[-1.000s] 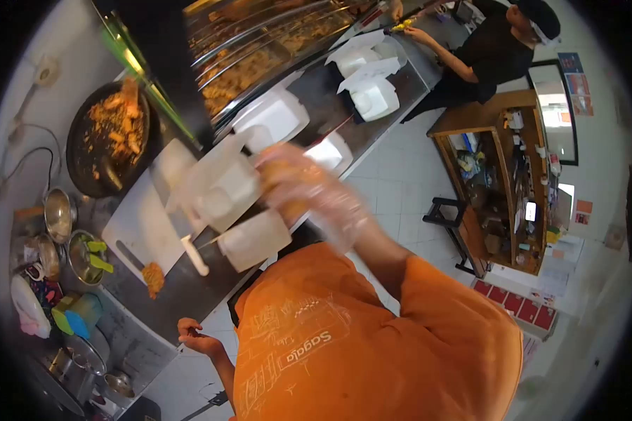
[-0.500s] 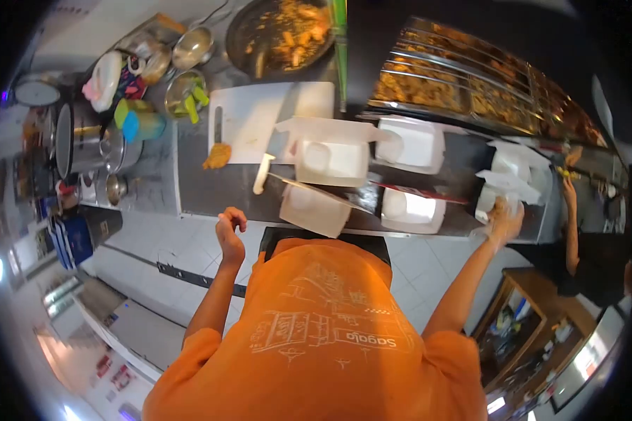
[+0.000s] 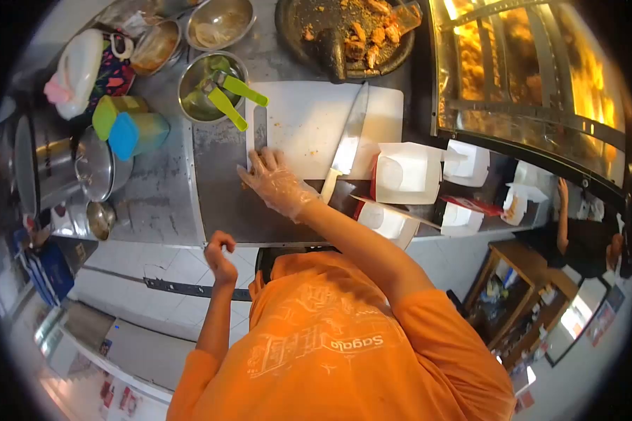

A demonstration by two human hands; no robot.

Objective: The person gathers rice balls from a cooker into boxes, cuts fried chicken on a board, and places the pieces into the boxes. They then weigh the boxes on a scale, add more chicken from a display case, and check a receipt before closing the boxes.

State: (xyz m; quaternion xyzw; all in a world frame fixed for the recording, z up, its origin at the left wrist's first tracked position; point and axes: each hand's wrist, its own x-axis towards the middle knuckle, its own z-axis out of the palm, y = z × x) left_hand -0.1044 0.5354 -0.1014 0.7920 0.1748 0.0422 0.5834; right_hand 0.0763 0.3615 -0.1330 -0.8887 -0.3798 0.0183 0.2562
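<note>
My right hand (image 3: pixel 277 184), in a clear plastic glove, reaches across to the lower left corner of the white cutting board (image 3: pixel 305 116). Its fingers are spread over the board's edge and the dark counter; a small brown bit shows beside the thumb, and what lies beneath the palm is hidden. My left hand (image 3: pixel 220 258) is bare, with fingers curled, just off the counter's front edge, and nothing shows in it. A knife (image 3: pixel 350 137) with a pale handle lies across the board. Open white boxes (image 3: pixel 409 175) stand to the right.
A stone mortar (image 3: pixel 383 59) holds orange pieces at the top. Green-handled tools (image 3: pixel 225 105) rest in a metal bowl (image 3: pixel 189 77). Lidded containers (image 3: pixel 144 133) and pots (image 3: pixel 95 165) stand left. A lit food cabinet (image 3: pixel 530 91) is upper right; another person (image 3: pixel 576 238) is at far right.
My right hand has moved left from the far-right box to the cutting board. The brown fried piece at the board's corner is now mostly covered. The view has shifted; my left hand stays curled.
</note>
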